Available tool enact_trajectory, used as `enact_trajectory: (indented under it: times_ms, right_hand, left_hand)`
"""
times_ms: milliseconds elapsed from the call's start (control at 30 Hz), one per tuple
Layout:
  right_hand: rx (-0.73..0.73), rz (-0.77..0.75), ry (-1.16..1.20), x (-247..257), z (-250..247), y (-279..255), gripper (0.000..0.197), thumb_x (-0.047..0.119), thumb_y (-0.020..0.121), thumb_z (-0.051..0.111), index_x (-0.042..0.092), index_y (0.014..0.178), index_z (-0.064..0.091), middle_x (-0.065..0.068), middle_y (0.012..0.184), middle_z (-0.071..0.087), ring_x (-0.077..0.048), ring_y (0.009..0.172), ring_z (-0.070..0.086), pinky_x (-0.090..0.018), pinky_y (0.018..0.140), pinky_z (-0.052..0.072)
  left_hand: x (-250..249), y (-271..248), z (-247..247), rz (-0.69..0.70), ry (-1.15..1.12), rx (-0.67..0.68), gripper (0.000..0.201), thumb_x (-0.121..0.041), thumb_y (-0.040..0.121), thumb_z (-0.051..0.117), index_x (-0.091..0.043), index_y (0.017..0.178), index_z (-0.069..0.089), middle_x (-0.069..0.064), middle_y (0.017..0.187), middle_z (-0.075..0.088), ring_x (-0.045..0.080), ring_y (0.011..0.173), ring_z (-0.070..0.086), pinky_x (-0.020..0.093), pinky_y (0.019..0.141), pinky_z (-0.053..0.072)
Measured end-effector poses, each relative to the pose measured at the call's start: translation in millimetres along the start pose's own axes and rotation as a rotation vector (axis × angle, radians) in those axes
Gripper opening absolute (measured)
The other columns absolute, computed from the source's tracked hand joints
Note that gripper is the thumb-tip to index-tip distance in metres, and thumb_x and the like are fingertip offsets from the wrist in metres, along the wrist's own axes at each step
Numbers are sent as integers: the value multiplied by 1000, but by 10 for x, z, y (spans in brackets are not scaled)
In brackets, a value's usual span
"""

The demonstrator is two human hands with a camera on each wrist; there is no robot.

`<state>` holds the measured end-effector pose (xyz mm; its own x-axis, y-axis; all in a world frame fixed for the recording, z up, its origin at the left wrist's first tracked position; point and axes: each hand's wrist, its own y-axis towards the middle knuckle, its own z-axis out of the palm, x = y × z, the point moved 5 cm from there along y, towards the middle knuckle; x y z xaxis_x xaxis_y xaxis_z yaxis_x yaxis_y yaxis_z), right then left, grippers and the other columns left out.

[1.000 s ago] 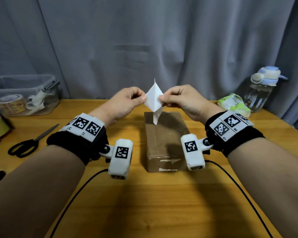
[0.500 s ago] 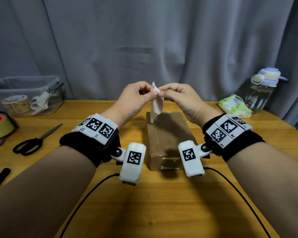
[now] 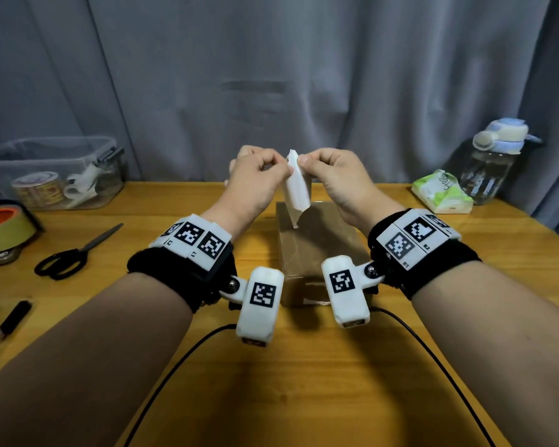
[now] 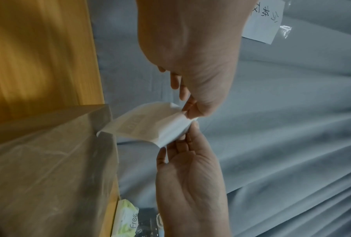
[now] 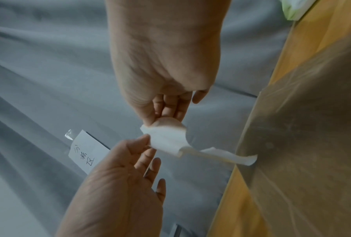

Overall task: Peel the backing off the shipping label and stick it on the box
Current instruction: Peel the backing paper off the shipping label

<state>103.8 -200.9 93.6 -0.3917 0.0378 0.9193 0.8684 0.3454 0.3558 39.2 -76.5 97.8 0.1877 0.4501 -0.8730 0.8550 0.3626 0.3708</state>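
One label [image 3: 297, 187] hangs in the air above the far end of one box [image 3: 318, 245], curled and pinched at its top corner by both hands. The left hand [image 3: 255, 180] and right hand [image 3: 331, 175] each nip it between thumb and fingertips. One pair of scissors [image 3: 75, 253], one bin [image 3: 54, 171], one bottle [image 3: 494, 162] and one wipes pack [image 3: 441, 191] sit on the wooden table [image 3: 304, 375] before a grey curtain [image 3: 271, 75].

A makeshift packing station: a yellow wooden table [image 3: 304, 398] stands against a draped grey curtain [image 3: 271, 75], with a handwritten white paper note [image 5: 87, 152] taped to it. Black-handled scissors [image 3: 65, 259], rolls of tape in a clear plastic bin [image 3: 46, 175] and a brown cardboard box [image 3: 317, 243] suggest parcel work.
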Motion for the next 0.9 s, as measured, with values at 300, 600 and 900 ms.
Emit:
enact_trajectory:
  times_ms: [300,600,900]
  right_hand:
    - [-149,60,80,-70,32,-69,23,14,91,55,13,68,59,-2,70,59,-16,74,53,-26,73,45]
    - [-226,56,84,-117,39,-119,23,13,91,54,12,68,59,-1,70,61,-13,72,56,-25,76,48]
    - [-244,40,97,-108,60,-124,23,12,91,54,14,69,59,-1,71,61,-12,70,55,-18,68,47]
  left_hand:
    - [204,-15,-62,-58,-72,-27,12,-30,71,61,-31,59,60,-4,104,45,24,120,45,42,111,33]
    - [432,-1,-124,-105,-92,-55,20,-19,83,63,-29,65,60,2,113,44,23,122,45,32,109,36]
    - [487,-29,-199,-116,-67,-111,20,-22,78,64,-30,61,57,-2,108,40,27,123,45,37,111,34]
